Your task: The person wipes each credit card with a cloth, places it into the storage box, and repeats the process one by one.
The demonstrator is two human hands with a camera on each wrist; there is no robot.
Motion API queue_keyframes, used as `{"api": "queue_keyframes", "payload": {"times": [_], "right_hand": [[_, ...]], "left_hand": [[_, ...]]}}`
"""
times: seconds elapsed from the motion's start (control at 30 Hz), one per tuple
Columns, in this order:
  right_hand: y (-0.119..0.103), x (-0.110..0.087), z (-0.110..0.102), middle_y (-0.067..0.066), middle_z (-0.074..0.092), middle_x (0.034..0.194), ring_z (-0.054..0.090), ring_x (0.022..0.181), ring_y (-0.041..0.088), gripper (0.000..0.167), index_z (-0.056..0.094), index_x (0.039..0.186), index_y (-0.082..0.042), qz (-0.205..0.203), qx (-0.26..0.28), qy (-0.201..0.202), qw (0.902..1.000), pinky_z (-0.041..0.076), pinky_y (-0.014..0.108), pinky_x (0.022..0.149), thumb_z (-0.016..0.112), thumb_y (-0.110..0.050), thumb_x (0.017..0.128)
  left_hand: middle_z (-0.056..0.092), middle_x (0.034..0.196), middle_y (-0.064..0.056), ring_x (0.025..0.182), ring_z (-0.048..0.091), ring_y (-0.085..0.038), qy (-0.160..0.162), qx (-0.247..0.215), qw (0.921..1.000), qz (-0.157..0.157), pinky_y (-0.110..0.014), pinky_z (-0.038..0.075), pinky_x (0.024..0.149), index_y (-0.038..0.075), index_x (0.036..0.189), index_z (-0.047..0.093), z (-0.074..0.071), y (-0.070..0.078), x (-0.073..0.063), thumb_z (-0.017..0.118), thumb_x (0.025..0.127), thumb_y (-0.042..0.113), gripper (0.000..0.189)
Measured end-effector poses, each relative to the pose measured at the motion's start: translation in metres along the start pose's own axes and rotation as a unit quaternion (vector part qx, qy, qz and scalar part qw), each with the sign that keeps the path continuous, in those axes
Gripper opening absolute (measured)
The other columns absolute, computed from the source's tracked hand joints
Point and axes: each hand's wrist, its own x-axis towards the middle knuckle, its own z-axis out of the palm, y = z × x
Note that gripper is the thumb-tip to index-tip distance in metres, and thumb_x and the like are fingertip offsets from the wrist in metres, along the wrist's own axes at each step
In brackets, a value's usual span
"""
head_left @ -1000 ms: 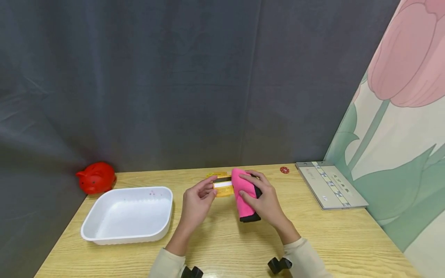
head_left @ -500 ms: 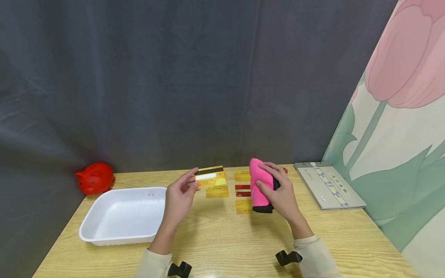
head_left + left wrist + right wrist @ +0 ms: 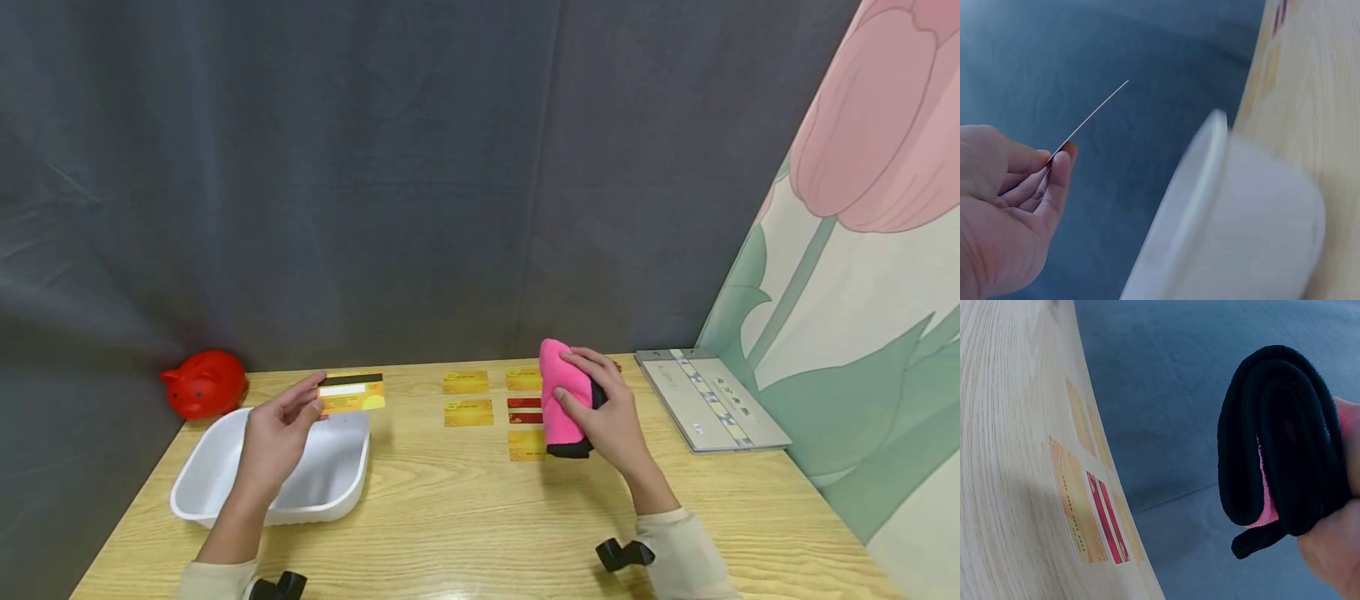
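My left hand (image 3: 277,437) pinches a yellow card (image 3: 351,393) by its left edge, above the far side of a white plastic tub (image 3: 352,483). In the left wrist view the card (image 3: 1094,114) appears edge-on between thumb and fingers. My right hand (image 3: 607,408) grips a folded pink cloth with black edging (image 3: 564,396), raised above the table. Its rolled black border (image 3: 1241,425) faces the right wrist camera. Several yellow cards (image 3: 468,413) and a red-striped card (image 3: 524,411) lie flat on the table between the hands, partly covered by the cloth in the head view.
A red piggy bank (image 3: 204,385) stands at the back left, behind the tub. At the right lies a grey album-like book (image 3: 712,400). A small red disc (image 3: 618,367) is mostly hidden behind my right hand. A dark curtain (image 3: 450,183) hangs behind the wooden table (image 3: 465,517).
My left hand has drawn the yellow card away from the cloth and carried it left to the tub. My right hand has shifted slightly right with the cloth, uncovering cards on the table.
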Motion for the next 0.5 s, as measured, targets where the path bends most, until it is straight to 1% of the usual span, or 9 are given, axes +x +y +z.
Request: {"api": "queue_keyframes", "payload": {"times": [0.13, 0.23, 0.3, 0.43, 0.5], "right_hand": [[-0.001, -0.001, -0.001, 0.007, 0.051, 0.151, 0.049, 0.123, 0.022, 0.052, 0.064, 0.14, -0.018, 0.001, 0.01, -0.002, 0.9999, 0.055, 0.018, 0.082, 0.078, -0.009, 0.091], [-0.002, -0.001, -0.001, 0.007, 0.051, 0.151, 0.05, 0.124, 0.024, 0.052, 0.064, 0.14, -0.017, 0.004, 0.017, -0.005, 0.9998, 0.056, 0.018, 0.082, 0.078, -0.009, 0.091], [-0.001, -0.001, -0.001, 0.007, 0.051, 0.151, 0.05, 0.125, 0.024, 0.052, 0.064, 0.14, -0.017, 0.005, 0.02, -0.006, 0.9998, 0.056, 0.019, 0.082, 0.078, -0.009, 0.091], [0.0, -0.002, -0.001, 0.006, 0.051, 0.151, 0.049, 0.126, 0.023, 0.052, 0.064, 0.14, -0.018, 0.004, 0.022, -0.006, 0.9997, 0.056, 0.02, 0.083, 0.078, -0.009, 0.091], [0.0, -0.002, -0.001, 0.006, 0.051, 0.151, 0.049, 0.127, 0.023, 0.052, 0.065, 0.14, -0.019, 0.004, 0.022, -0.005, 0.9997, 0.056, 0.02, 0.084, 0.078, -0.01, 0.091]], "left_hand": [[0.067, 0.133, -0.025, 0.083, 0.071, 0.007, -0.004, 0.031, 0.9991, -0.027, -0.005, 0.053, 0.079, 0.009, 0.144, 0.061, -0.021, -0.02, -0.001, 0.06, 0.104, 0.011, 0.04], [0.063, 0.139, -0.026, 0.083, 0.068, 0.011, -0.02, 0.056, 0.997, -0.049, -0.005, 0.053, 0.078, 0.006, 0.147, 0.058, -0.03, -0.034, -0.001, 0.057, 0.106, 0.011, 0.041], [0.06, 0.143, -0.026, 0.084, 0.068, 0.011, -0.039, 0.067, 0.9951, -0.061, -0.007, 0.055, 0.079, 0.004, 0.147, 0.056, -0.034, -0.042, 0.0, 0.055, 0.106, 0.01, 0.042], [0.06, 0.143, -0.028, 0.086, 0.067, 0.01, -0.08, 0.09, 0.9893, -0.082, -0.016, 0.06, 0.082, 0.001, 0.147, 0.056, -0.037, -0.053, 0.003, 0.054, 0.106, 0.008, 0.041], [0.061, 0.141, -0.028, 0.086, 0.065, 0.009, -0.098, 0.104, 0.9856, -0.09, -0.016, 0.06, 0.081, 0.0, 0.146, 0.056, -0.037, -0.058, 0.005, 0.054, 0.106, 0.009, 0.04]]}}
